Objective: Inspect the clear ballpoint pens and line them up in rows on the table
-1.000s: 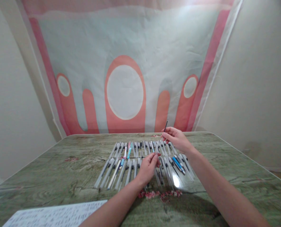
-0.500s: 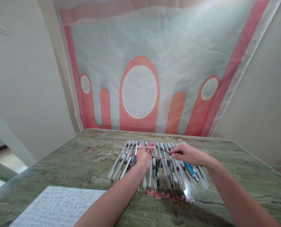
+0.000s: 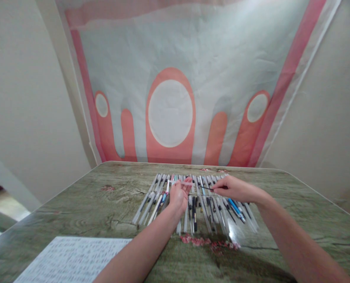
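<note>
My left hand is held palm up over the rows of pens, closed on a clear pen barrel that lies crosswise in its fingers. My right hand pinches the end of a thin dark pen refill. The refill points left toward the right-hand end of the barrel; whether its tip is inside I cannot tell. Beneath both hands lie several clear pen barrels in two rows, some with dark parts inside. A blue pen lies below my right hand.
A printed sheet of paper lies at the table's front left. The wood-patterned table carries pink flower prints. Behind it hangs a pink and grey backdrop, with walls on both sides.
The camera view has shifted slightly. My right hand and the dark refill have shifted slightly; both hands keep their hold on the same things.
</note>
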Motion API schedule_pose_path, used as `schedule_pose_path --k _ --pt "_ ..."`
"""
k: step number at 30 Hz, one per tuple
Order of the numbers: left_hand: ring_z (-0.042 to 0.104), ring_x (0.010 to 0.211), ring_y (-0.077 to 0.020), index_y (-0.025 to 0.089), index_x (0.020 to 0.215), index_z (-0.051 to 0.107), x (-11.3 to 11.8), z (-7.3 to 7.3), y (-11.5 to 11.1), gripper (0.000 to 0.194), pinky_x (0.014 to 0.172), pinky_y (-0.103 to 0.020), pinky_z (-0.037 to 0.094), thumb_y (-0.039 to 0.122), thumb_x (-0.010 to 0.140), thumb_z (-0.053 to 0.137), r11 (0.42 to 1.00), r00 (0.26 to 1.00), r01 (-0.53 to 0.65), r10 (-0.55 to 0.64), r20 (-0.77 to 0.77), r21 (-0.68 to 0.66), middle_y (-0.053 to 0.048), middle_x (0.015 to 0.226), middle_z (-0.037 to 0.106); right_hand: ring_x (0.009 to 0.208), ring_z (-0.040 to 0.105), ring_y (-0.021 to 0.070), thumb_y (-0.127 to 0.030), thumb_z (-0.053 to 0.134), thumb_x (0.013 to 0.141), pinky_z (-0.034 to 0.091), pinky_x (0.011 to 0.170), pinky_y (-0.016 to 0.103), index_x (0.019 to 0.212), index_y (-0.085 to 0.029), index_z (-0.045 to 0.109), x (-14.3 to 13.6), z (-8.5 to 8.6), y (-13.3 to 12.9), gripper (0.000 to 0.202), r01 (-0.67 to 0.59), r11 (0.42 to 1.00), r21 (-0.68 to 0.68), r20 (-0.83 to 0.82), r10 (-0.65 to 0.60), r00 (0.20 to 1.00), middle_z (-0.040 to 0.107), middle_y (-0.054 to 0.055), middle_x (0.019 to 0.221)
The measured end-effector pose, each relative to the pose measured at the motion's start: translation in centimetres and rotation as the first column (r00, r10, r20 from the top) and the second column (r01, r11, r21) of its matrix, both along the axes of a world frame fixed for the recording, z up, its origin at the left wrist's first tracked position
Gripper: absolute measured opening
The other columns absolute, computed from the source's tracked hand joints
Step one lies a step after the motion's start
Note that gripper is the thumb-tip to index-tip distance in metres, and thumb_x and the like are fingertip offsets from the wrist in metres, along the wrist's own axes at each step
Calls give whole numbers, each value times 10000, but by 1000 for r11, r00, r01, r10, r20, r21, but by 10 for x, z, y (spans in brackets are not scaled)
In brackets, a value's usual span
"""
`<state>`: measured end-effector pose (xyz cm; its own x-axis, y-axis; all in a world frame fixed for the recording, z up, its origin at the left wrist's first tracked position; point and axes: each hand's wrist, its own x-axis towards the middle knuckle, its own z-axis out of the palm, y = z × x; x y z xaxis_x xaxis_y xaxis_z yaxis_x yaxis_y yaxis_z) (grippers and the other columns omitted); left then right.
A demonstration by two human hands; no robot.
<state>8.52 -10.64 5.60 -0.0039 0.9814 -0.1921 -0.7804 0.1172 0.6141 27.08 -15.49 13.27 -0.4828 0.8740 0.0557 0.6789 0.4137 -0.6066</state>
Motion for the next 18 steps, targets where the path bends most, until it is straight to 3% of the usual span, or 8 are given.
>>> schedule_pose_path --k 6,11,14,18 --pt "622 754 -162 146 849 401 3 -1 -2 46 655 -280 496 174 828 371 1000 1000 27 -27 -16 -12 -134 833 627 472 323 67 -304 418 747 241 459 194 636 -128 599 -1 -5 3 276 -48 998 34 51 46 998 414 -36 500" --pt "613 673 -126 120 758 458 5 -1 -6 99 647 -248 494 178 817 404 992 994 107 -108 -2 -62 -127 821 627 516 442 87 -330 500 712 301 477 192 880 -135 616 -9 -16 10 282 127 988 91 -82 -120 989 552 -6 598" --pt "601 629 -114 113 758 496 7 -2 -10 104 602 -229 494 196 798 450 972 975 223 -223 9 -80 -84 744 621 518 458 88 -373 535 694 311 474 190 841 -143 615 -16 -18 13 285 212 968 138 -146 -192 970 569 4 605" --pt "535 486 -61 103 737 517 11 -3 -14 111 428 -141 430 211 744 545 920 930 365 -366 17 -141 -21 607 564 489 438 75 -466 462 736 314 461 188 757 -137 611 -20 -15 18 361 297 942 159 -304 -239 922 553 4 588"
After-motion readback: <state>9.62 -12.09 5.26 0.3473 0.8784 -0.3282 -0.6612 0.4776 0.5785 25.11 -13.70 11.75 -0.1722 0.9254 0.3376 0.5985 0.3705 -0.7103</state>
